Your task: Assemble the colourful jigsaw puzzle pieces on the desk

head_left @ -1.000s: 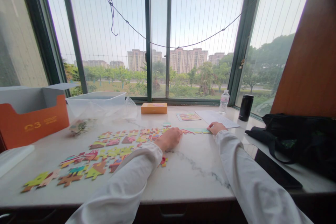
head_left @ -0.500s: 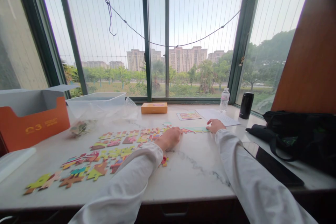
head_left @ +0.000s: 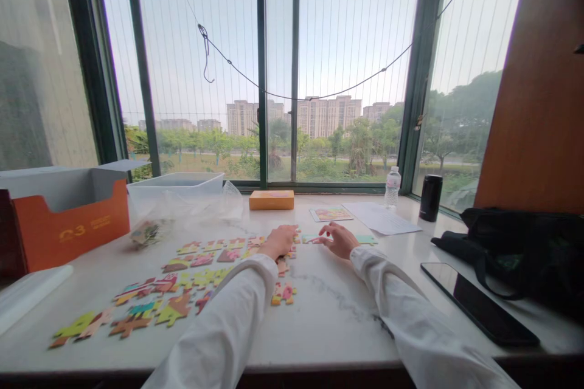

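My left hand (head_left: 279, 242) reaches over the table with its fingers together, the tips down at a small puzzle piece (head_left: 298, 233) partly hidden behind them. My right hand (head_left: 340, 240) has its thumb and fingers apart. It rests on a joined teal puzzle strip (head_left: 366, 240) with a pink part at the left, touching it and partly covering it. Rows of colourful puzzle pieces (head_left: 201, 278) lie left of my hands, some covered by my left sleeve. A small pink and yellow cluster of pieces (head_left: 283, 293) lies below my left hand.
A picture card (head_left: 331, 213), white paper (head_left: 383, 219), orange-yellow box (head_left: 271, 200), bottle (head_left: 392, 187) and black cylinder (head_left: 430, 197) stand or lie at the back. On the left are an orange carton (head_left: 73, 228) and clear bin (head_left: 177, 187); on the right, a tablet (head_left: 479, 304) and black bag (head_left: 515, 249).
My left hand has moved left, off the strip's left end to the small piece. My right hand has slid left along the strip, uncovering its right end. The view has tilted up slightly.
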A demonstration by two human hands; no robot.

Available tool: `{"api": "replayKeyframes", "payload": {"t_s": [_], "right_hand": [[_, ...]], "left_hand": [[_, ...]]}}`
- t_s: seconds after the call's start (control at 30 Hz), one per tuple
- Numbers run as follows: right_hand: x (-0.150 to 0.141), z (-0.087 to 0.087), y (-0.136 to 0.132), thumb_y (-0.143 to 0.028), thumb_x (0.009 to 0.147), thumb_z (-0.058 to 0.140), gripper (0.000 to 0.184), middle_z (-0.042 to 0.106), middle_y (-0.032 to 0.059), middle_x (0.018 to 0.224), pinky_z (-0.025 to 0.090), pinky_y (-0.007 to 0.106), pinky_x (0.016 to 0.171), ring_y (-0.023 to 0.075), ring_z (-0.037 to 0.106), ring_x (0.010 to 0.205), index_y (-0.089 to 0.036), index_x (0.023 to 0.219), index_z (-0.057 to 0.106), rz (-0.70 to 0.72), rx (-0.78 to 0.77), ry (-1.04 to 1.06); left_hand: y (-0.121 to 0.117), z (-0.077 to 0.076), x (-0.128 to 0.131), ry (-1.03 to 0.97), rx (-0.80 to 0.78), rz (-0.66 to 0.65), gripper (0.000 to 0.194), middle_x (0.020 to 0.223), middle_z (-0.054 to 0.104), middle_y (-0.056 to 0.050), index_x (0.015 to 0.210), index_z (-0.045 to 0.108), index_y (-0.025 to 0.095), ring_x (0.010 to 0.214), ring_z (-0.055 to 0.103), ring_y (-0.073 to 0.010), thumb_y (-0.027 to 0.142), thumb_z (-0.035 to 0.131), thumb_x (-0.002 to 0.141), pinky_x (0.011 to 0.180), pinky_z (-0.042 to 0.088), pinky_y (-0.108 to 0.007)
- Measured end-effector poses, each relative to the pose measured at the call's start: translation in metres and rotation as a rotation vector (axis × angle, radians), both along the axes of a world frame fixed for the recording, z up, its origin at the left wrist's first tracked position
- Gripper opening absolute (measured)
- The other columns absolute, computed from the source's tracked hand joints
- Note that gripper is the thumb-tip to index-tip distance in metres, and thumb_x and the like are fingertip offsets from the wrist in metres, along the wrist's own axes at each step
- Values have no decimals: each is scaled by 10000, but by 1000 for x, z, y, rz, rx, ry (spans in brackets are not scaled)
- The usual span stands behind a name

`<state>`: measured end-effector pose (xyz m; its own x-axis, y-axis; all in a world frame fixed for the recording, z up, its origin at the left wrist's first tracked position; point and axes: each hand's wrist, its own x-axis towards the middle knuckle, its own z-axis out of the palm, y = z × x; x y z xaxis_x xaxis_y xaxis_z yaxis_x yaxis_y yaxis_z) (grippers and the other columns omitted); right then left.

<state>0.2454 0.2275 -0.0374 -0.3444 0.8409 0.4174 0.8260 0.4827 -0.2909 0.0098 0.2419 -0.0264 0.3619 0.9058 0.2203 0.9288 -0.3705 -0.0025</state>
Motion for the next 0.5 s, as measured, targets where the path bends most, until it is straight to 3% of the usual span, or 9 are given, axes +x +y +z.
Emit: {"api": "replayKeyframes", "payload": {"t_s": [0.2,0.37,0.5], "right_hand": [[-2,-4,-1,-421,892,598,227,638,43,944,409,277,762,161,600,830,-251,977,722,45,-9,7],[-2,-4,-2,-403,890,596,214,638,34,943,406,272,758,156,597,818,-253,986,717,40,-7,-7],[-2,-3,-3,-382,892,592,198,641,28,948,405,270,759,153,600,819,-261,991,713,37,-6,-21]], "left_hand": [[4,2,0,76,13,-1,315,1215,614,-103,1145,658,260,1116,587,-236,193,435,932,925,474,-351],[5,5,1,109,11,5,311,1127,648,-92,1162,637,278,1062,615,-217,176,453,933,924,469,-347],[4,7,2,123,26,9,372,1176,640,-120,1257,587,254,1099,604,-233,158,421,938,944,466,-371]]}}
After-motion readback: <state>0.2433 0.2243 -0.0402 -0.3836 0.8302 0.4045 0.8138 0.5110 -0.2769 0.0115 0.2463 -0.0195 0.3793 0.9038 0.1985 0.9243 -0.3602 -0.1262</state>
